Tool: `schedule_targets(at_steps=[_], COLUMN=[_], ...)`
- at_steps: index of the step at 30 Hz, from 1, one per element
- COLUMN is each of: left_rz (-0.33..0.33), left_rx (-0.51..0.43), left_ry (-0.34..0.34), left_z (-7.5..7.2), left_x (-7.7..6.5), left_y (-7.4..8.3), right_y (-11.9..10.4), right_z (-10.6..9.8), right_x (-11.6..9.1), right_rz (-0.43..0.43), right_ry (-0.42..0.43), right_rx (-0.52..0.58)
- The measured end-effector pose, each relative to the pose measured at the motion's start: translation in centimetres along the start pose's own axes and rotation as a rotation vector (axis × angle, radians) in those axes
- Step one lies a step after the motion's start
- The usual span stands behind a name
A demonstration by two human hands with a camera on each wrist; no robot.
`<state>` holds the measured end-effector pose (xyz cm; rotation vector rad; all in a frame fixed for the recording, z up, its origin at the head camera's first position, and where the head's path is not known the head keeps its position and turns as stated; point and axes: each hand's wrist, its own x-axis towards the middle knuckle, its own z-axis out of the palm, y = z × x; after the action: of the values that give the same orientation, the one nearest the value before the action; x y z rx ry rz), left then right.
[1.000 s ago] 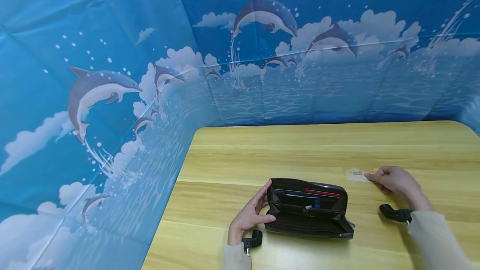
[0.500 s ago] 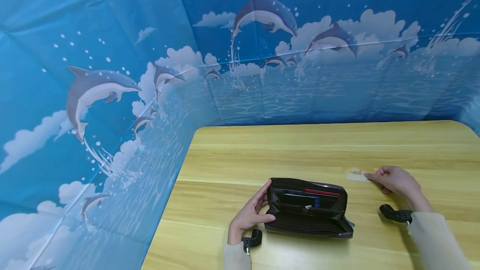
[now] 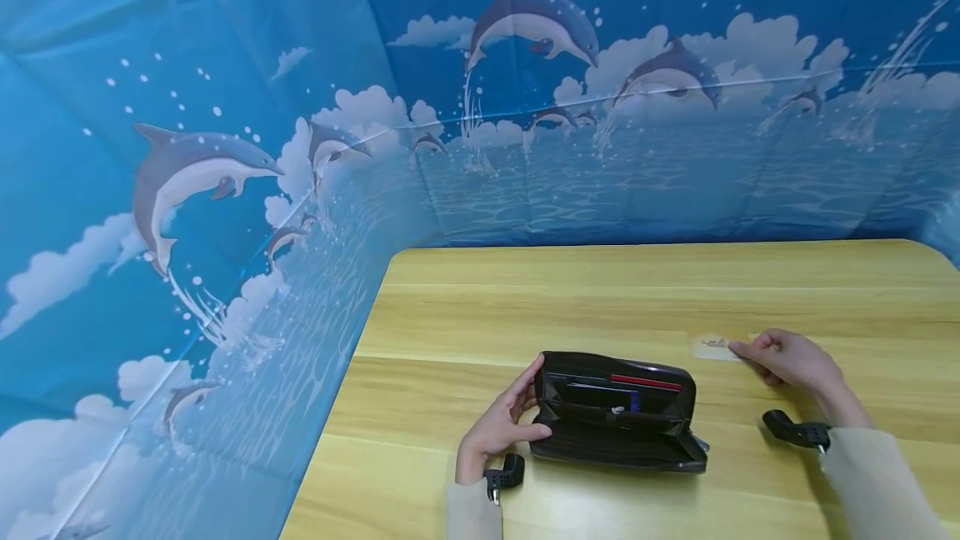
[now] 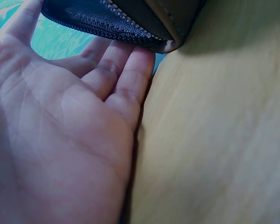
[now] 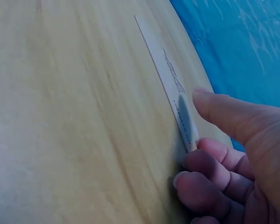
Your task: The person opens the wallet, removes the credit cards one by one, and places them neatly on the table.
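A dark brown zip-around wallet (image 3: 615,461) lies spread on the table, its inside facing up. My left hand (image 3: 498,432) grips its left end, thumb on the near flap and fingers behind the far one. In the left wrist view the fingertips reach under the zipped edge of the wallet (image 4: 98,18). Beyond the wallet to the right, my right hand (image 3: 797,365) holds the right end of a pale printed card (image 3: 708,347) between thumb and fingers. Seen from the right wrist, the card (image 5: 161,74) stretches away from the fingertips, low over the wood.
Inside the wallet a red-edged card (image 3: 645,382) and a blue item (image 3: 635,401) show in the slots. The wooden table (image 3: 525,298) ends at a blue dolphin-print curtain (image 3: 600,182) behind and on the left. Black camera mounts (image 3: 795,430) sit on both wrists.
The head view has tilted down very slightly. Both hands, the wallet and the card keep their places.
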<state>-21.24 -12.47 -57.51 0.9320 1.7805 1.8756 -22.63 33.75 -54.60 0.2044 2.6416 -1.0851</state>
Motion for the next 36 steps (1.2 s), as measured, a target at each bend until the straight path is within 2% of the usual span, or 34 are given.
schedule_targets(at_steps=[5,9,14,20,24,28,32,36], left_rz=[-0.004,-0.003,0.016,-0.002,-0.015,-0.015,-0.001,0.005], left_rx=[0.012,0.015,0.018,-0.001,0.001,0.008,0.003,0.006], left_ry=[-0.029,-0.040,-0.028,-0.029,-0.031,-0.031,-0.022,-0.018], left_z=[0.1,0.4,0.5,0.6,0.6,0.5,0.3,0.0], left_x=[0.2,0.2,0.2,0.2,0.1,0.1,0.2,0.1], left_y=[1.7,3.2,3.5,3.2,3.2,3.0,1.8,0.5], right_y=[0.4,0.1,-0.2,-1.3,-3.9,-7.6,-11.1,-13.2], right_z=[0.9,1.9,2.8,2.2,2.5,3.2,3.9,5.1], right_x=[-0.6,-1.1,-1.8,-3.2,-4.8,-6.8,-8.5,-9.3], right_rz=[-0.050,-0.064,-0.092,-0.197,-0.308,-0.474,-0.616,-0.665], right_ry=[0.080,0.159,0.213,0.189,0.260,0.326,0.254,0.186], right_rx=[-0.063,-0.051,-0.017,0.074,0.090,0.101,0.135,0.064])
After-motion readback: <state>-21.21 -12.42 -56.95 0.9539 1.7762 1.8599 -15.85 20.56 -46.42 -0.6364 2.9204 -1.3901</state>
